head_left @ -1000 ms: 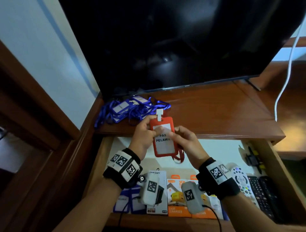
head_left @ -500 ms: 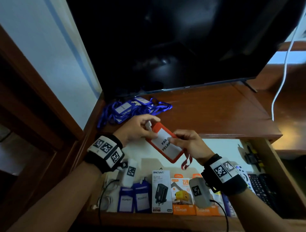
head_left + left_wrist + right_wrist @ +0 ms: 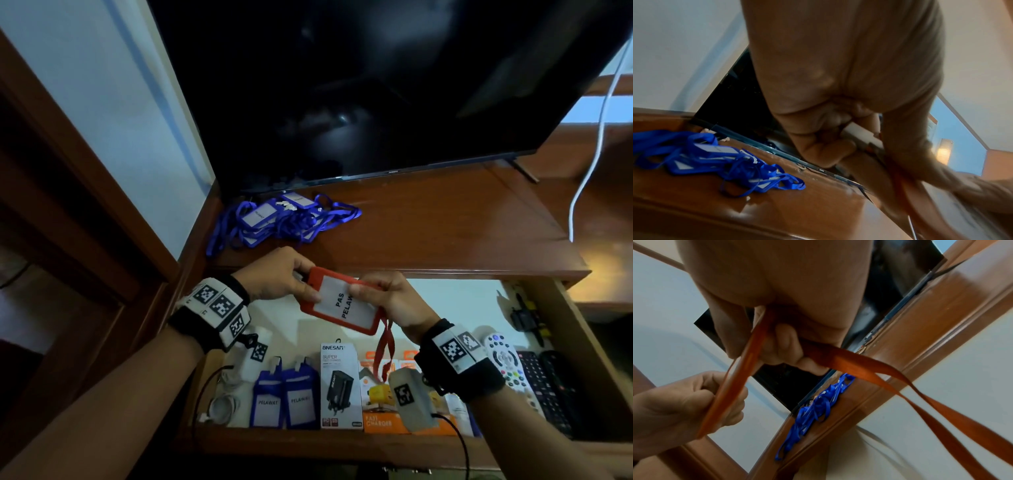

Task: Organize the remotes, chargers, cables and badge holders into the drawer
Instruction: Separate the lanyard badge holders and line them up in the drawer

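A red badge holder (image 3: 337,303) with a white card hangs tilted above the open drawer (image 3: 308,442), held at both ends. My left hand (image 3: 287,279) pinches its top clip end, and my right hand (image 3: 383,298) grips its right edge. Its red lanyard (image 3: 383,349) dangles toward the drawer, and in the right wrist view the red lanyard (image 3: 849,360) runs through my curled fingers (image 3: 783,344). A pile of blue badge holders (image 3: 277,219) with lanyards lies on the wooden top. Two blue holders (image 3: 284,397) stand in the drawer.
Charger boxes (image 3: 340,387) stand in a row along the drawer's front, with a white cable (image 3: 222,404) at the left and remotes (image 3: 507,363) at the right. A dark TV screen (image 3: 376,85) looms over the wooden top (image 3: 445,222). A white cord (image 3: 596,154) hangs at right.
The red badge holder has turned from upright to nearly flat and come lower toward the drawer. My left hand has swung left along with its top end.
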Tool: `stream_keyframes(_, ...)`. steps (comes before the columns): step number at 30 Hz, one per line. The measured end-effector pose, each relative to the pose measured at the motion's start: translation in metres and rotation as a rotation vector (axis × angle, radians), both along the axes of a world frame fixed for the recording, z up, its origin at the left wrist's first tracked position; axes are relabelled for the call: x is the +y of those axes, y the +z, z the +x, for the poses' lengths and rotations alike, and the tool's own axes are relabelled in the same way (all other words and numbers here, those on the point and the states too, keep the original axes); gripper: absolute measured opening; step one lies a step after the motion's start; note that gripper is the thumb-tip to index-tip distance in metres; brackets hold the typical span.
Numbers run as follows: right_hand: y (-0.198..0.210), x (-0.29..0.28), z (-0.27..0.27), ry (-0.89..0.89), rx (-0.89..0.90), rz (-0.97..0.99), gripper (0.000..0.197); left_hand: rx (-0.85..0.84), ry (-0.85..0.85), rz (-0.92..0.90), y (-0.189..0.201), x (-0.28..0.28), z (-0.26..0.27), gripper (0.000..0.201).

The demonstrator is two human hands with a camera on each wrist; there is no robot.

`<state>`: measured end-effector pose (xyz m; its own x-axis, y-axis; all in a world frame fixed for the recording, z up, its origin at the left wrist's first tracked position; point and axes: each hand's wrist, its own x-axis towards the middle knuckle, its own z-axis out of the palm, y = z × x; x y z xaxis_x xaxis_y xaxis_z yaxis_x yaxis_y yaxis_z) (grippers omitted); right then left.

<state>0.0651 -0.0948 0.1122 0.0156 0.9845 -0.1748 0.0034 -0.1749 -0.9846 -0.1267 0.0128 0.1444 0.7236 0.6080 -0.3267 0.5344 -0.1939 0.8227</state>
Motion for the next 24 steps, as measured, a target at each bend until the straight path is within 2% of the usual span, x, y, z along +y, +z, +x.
stream_keyframes(2, -0.004, -0.002, 0.000, -0.079, 0.083, 0.004, 0.027, -0.072, 0.126, 0.033, -0.001, 0.001, -0.001, 0.021)
stream_keyframes(5, -0.009, -0.003, 0.002, -0.127, 0.036, 0.011, 0.035, -0.245, 0.400, 0.035, -0.005, 0.005, -0.002, 0.025)
stream_keyframes(8, -0.012, 0.001, 0.004, -0.195, -0.069, -0.024, 0.030, -0.384, 0.646, 0.034, -0.007, 0.009, 0.000, 0.025)
stream_keyframes(12, -0.011, 0.005, 0.002, -0.172, -0.180, -0.012, 0.024, -0.440, 0.796, 0.111, -0.012, 0.015, 0.000, 0.017)
stream_keyframes(16, 0.001, 0.007, -0.005, -0.045, -0.291, -0.005, 0.017, -0.426, 0.846, 0.238, -0.022, 0.019, 0.003, 0.015)
stream_keyframes(18, 0.007, 0.006, -0.009, 0.073, -0.360, -0.003, 0.016, -0.312, 0.826, 0.392, -0.025, 0.018, 0.004, 0.020)
stream_keyframes(20, 0.017, 0.004, -0.012, 0.163, -0.397, -0.009, 0.019, -0.197, 0.759, 0.559, -0.029, 0.015, 0.006, 0.027)
stream_keyframes(22, 0.026, 0.004, -0.012, 0.192, -0.344, -0.014, 0.019, -0.120, 0.638, 0.696, -0.032, 0.009, 0.007, 0.032)
stream_keyframes(24, 0.034, 0.005, -0.011, 0.181, -0.253, -0.001, 0.020, -0.086, 0.512, 0.770, -0.035, 0.002, 0.009, 0.026)
